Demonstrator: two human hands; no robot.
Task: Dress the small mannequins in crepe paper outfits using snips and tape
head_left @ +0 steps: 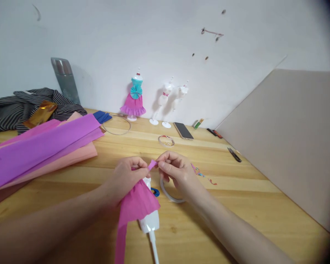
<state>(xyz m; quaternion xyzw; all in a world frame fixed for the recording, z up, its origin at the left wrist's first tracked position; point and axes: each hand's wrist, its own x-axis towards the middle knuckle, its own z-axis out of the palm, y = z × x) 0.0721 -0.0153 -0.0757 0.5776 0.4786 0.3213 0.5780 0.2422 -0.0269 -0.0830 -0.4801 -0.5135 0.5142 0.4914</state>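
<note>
A small white dress-form mannequin [150, 222] lies on the table in front of me, its thin stand pointing toward me. Pink crepe paper [139, 203] covers the middle of it, and one long strip trails down at the left. My left hand [129, 176] pinches the paper near the mannequin's upper end. Between thumb and fingertips, my right hand [177, 170] grips the short loose end of the paper. Under the right hand lies a pale ring-shaped roll [172, 197]. Beside the mannequin a blue object [155, 191] is partly hidden.
Purple and peach crepe paper [52, 146] lies at left, near striped cloth [5, 110] and a bottle [65, 80]. A dressed mannequin [134, 99] and two bare ones stand by the wall. A phone [183, 130], small scissors [234, 154] and paper scraps [198, 171] lie on the table.
</note>
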